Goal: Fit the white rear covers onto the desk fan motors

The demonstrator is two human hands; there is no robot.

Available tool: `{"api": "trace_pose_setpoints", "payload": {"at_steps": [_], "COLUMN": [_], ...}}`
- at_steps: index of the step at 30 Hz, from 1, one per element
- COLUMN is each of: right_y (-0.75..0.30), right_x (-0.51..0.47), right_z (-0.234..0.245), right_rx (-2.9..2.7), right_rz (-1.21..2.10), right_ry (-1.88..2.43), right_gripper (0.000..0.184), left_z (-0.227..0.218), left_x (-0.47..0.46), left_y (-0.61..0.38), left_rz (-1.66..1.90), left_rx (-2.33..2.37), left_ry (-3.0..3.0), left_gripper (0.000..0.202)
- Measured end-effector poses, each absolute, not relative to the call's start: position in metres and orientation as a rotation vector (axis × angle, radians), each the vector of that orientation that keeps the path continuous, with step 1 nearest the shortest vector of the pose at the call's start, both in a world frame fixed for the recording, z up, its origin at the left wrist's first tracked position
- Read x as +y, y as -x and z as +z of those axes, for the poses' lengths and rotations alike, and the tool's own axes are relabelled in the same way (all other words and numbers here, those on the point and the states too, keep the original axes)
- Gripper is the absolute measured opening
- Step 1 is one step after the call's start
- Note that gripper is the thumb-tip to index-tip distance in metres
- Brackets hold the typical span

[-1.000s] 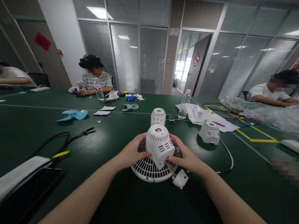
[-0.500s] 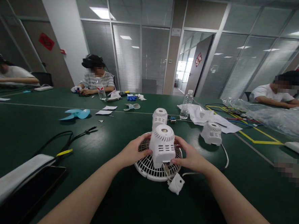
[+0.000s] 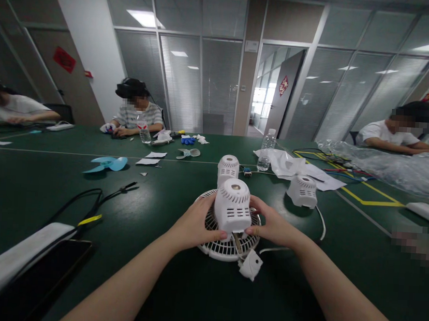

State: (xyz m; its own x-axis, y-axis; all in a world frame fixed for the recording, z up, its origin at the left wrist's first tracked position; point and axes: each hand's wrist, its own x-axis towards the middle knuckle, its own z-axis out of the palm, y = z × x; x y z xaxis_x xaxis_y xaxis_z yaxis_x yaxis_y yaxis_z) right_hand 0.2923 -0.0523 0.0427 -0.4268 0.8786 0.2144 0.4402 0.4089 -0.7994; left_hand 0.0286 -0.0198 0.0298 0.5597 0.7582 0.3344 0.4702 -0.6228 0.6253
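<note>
A white fan motor housing point(image 3: 232, 205) with vent slots stands over a round white fan grille point(image 3: 216, 250), directly before me. My left hand point(image 3: 198, 225) grips its left side, the thumb along the lower front edge. On the other side my right hand point(image 3: 269, 222) has its fingers and thumb closed around the housing. A small white plastic piece point(image 3: 250, 265) hangs by a short link from the housing's underside and lies beside the grille. Just behind stands a second white housing point(image 3: 228, 169), partly covered by the first.
A third housing point(image 3: 302, 191) with a white cord is at right, near a water bottle point(image 3: 266, 151). Blue fan blades point(image 3: 107, 164) and a grey fan blade point(image 3: 188, 153) lie further back. A power strip point(image 3: 23, 250) and a phone point(image 3: 40, 280) occupy the left. Co-workers sit across the table.
My left hand has slid inward along the housing, its thumb now lower and further right at the front edge. My right hand and the housing stay nearly in place.
</note>
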Motion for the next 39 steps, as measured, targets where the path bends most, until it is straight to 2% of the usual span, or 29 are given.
{"api": "trace_pose_setpoints", "payload": {"at_steps": [5, 15, 19, 21, 27, 29, 33, 35, 39], "right_y": [-0.289, -0.285, -0.287, -0.291, -0.300, -0.297, -0.284, -0.278, -0.271], "right_x": [-0.055, -0.060, -0.060, -0.059, -0.051, -0.052, -0.057, -0.060, -0.061], "right_z": [0.047, 0.049, 0.051, 0.051, 0.047, 0.045, 0.039, 0.036, 0.032], "right_rx": [-2.042, -2.056, -2.077, -2.053, -1.879, -1.888, -1.994, -2.034, -2.039], "right_rz": [0.812, 0.763, 0.805, 0.858, 0.753, 0.751, 0.843, 0.822, 0.774], "right_ry": [1.175, 1.256, 1.198, 1.133, 1.040, 1.016, 0.983, 1.032, 1.151], "right_gripper": [0.082, 0.092, 0.097, 0.093, 0.070, 0.076, 0.112, 0.124, 0.123], "left_z": [0.037, 0.048, 0.041, 0.035, 0.024, 0.022, 0.011, 0.003, -0.009], "left_x": [-0.020, -0.023, -0.018, -0.012, 0.004, 0.008, 0.017, 0.020, 0.027], "left_y": [-0.026, -0.021, -0.018, -0.016, -0.013, -0.012, -0.012, -0.013, -0.013], "left_rz": [0.742, 0.695, 0.664, 0.720, 1.173, 1.253, 1.272, 1.270, 1.247], "left_rx": [0.938, 0.872, 0.862, 0.865, 1.012, 1.117, 1.234, 1.259, 1.277], "left_ry": [-2.366, -2.284, -2.284, -2.242, -1.885, -1.839, -1.802, -1.787, -1.781], "left_gripper": [0.094, 0.088, 0.098, 0.101, 0.059, 0.051, 0.041, 0.038, 0.035]}}
